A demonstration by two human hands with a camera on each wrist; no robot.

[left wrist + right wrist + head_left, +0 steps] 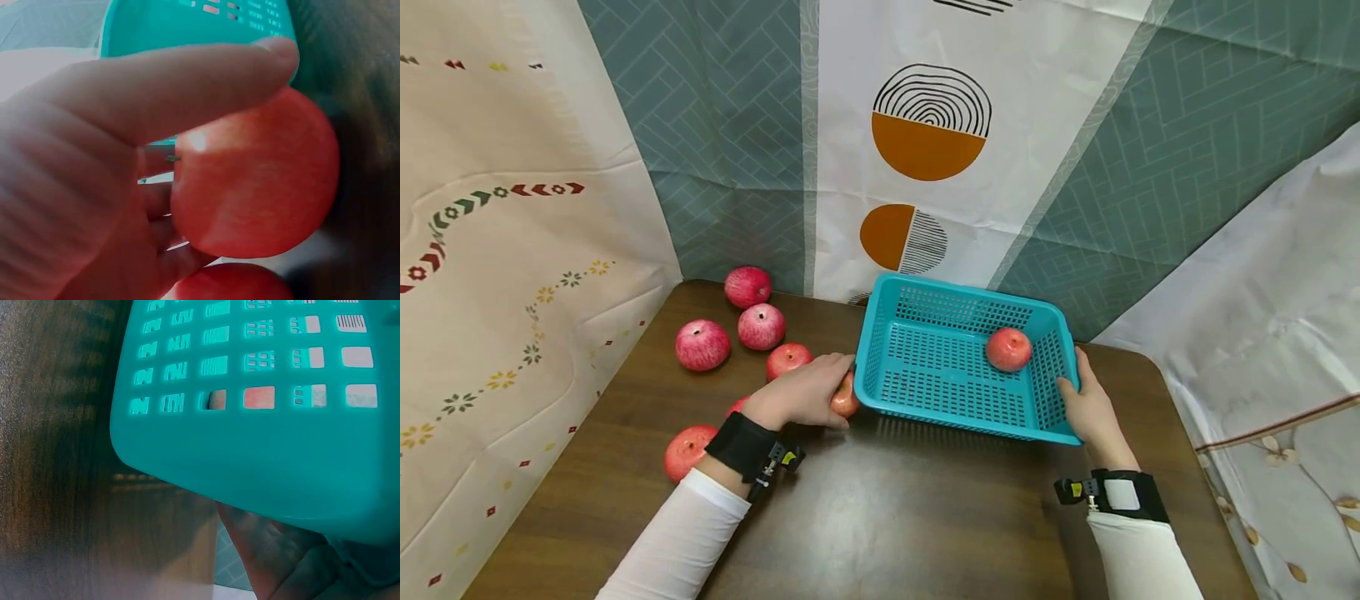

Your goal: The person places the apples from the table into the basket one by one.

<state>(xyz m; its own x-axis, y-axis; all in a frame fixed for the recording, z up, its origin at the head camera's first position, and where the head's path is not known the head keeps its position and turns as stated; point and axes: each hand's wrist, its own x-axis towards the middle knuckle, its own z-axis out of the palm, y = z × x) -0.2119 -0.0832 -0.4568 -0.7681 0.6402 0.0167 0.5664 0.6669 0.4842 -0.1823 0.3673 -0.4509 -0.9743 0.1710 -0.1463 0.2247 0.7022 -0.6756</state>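
Observation:
My left hand [805,393] curls round a red apple [846,398] just outside the left wall of a turquoise plastic basket [940,367]. In the left wrist view the thumb lies along the upper side of this apple [262,181], with the other fingers behind it. My right hand [1093,417] grips the basket's right rim, thumb on the inner side. The right wrist view shows the slotted basket wall [206,444] close up, with part of the hand [275,550] below it. One apple [1009,349] sits inside the basket, towards its right end.
Several more apples lie on the brown wooden table [880,517] left of the basket, among them a dark pink one [703,345] and a red one [688,452] by the left forearm. A patterned curtain [925,225] hangs behind the table, with pale cloth [1262,333] on the right.

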